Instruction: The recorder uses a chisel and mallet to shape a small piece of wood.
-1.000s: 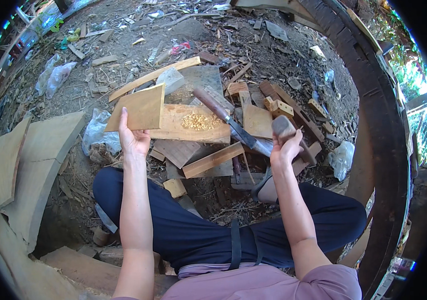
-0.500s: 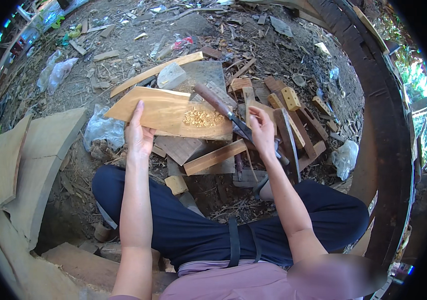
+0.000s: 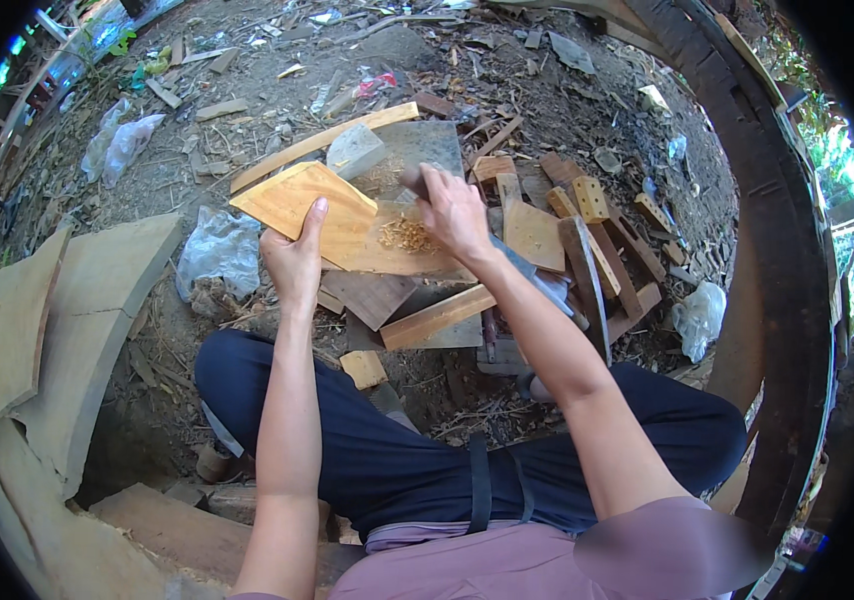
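Note:
My left hand (image 3: 294, 260) is closed on the left part of a pale yellow cut board (image 3: 312, 198), thumb along its face and fingers behind. The board is raised and tilted over a flat wooden board (image 3: 417, 262) scattered with wood chips (image 3: 405, 236). My right hand (image 3: 455, 218) grips the dark wooden handle (image 3: 413, 180) of a long tool. Its bluish-grey metal part (image 3: 513, 258) shows beyond my wrist, pointing down to the right. My forearm hides some of the tool, so its exact kind cannot be made out.
Timber offcuts (image 3: 537, 235) and drilled blocks (image 3: 590, 200) lie at the right. A grey stone block (image 3: 355, 150) and a curved strip (image 3: 322, 145) sit behind the board. Plastic bags (image 3: 217, 252) lie at the left. Large planks (image 3: 97, 330) lean at far left; a dark beam (image 3: 782, 300) rises at right.
My right hand, loosely open near the tool before, has moved up and left and closed round its handle. My left hand has turned and tilted the yellow board, which looks shorter now.

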